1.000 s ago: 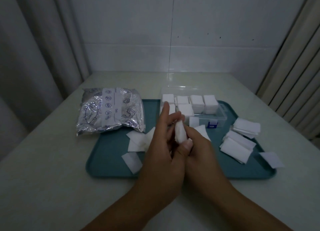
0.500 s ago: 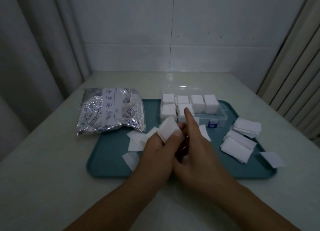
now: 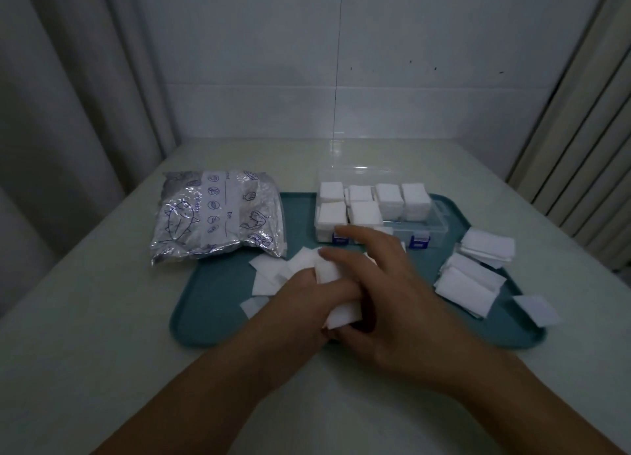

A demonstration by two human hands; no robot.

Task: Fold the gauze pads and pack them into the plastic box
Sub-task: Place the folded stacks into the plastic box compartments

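A white gauze pad (image 3: 336,294) sits between my two hands, low over the middle of the teal tray (image 3: 211,304). My left hand (image 3: 297,307) grips it with curled fingers. Over it lies my right hand (image 3: 389,283), fingers spread and fairly straight, thumb touching the pad's near end. The clear plastic box (image 3: 440,227) stands open at the tray's back, with several folded pads (image 3: 362,212) in its compartments; the front right part holds none.
A silver foil bag (image 3: 218,215) rests at the tray's back left. Loose gauze pads (image 3: 269,273) lie left of my hands, and stacks of unfolded pads (image 3: 467,280) cover the tray's right side. One piece (image 3: 536,309) overhangs the right rim. Curtains flank the table.
Both hands have come down from mid-air to just above the tray. The pad, earlier held up at my left fingertips, now lies between the hands under my right fingers.
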